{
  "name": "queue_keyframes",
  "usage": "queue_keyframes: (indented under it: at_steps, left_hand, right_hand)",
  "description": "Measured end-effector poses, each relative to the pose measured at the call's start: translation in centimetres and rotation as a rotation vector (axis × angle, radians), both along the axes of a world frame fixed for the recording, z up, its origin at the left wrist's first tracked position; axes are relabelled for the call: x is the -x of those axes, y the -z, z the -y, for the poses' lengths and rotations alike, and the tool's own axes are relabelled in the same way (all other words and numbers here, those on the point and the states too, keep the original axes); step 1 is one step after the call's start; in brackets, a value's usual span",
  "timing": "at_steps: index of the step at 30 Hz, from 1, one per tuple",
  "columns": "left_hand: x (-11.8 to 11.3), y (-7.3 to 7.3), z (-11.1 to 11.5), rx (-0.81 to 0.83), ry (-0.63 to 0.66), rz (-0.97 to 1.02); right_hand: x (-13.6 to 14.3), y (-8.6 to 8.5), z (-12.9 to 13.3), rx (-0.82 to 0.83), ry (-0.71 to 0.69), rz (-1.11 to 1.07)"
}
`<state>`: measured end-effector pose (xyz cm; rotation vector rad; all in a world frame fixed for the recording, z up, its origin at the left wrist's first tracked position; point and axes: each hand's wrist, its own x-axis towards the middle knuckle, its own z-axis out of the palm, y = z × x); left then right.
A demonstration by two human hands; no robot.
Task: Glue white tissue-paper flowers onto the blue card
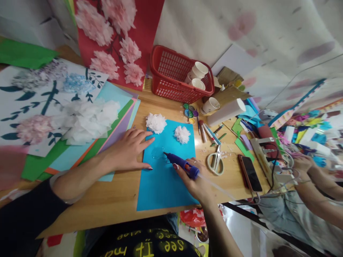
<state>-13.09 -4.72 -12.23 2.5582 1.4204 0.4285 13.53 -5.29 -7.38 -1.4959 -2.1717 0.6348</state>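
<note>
The blue sheet [168, 189] is of smooth, matt paper, and the white flowers [182, 134] look like thin, ruffled tissue paper. The glue gun [182, 164] has a body of smooth blue plastic. The tabletop [115, 205] is of wood with a slight gloss; the basket [171, 88] is of shiny red plastic.

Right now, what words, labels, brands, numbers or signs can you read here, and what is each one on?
"see": seems to appear twice, in yellow on the dark shirt.
"It": in yellow on the same shirt.
"ma": same shirt, cut off at the picture's edge.
The shirt's other letters are too distorted to read.
I can read nothing on the glue gun or phone.
</note>
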Motion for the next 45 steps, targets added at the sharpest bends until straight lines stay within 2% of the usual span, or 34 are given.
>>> queue_keyframes:
  at_steps: [5,15,20,26,31,38,42,45]
  left_hand:
    - [0.0,0.1,0.0,0.001,-0.005,0.003]
    - [0.0,0.6,0.0,0.013,-0.028,0.074]
    - [0.0,0.6,0.0,0.016,-0.019,0.072]
    - [0.0,0.5,0.0,0.028,-0.018,0.068]
    - [-0.1,0.4,0.0,0.029,-0.022,0.11]
    - [0.0,0.2,0.1,0.039,-0.018,0.107]
    - [0.1,0.1,0.2,0.054,-0.006,0.105]
    - [0.0,0.1,0.2,0.056,-0.006,0.098]
  right_hand:
    - [-0.2,-0.1,-0.6,-0.028,0.041,-0.048]
    - [-0.8,-0.7,-1.7,0.111,0.024,-0.049]
    - [-0.8,-1.5,-2.1,0.191,-0.034,0.01]
    - [-0.7,-1.4,-1.7,0.085,-0.012,0.029]
    - [-0.2,-1.4,-0.8,0.012,-0.086,0.071]
    - [0.3,-1.9,0.0,0.014,-0.143,0.101]
    - [0.8,-2.1,0.5,0.077,-0.194,0.14]
    - [1.1,-2.0,0.7,0.05,-0.156,0.123]
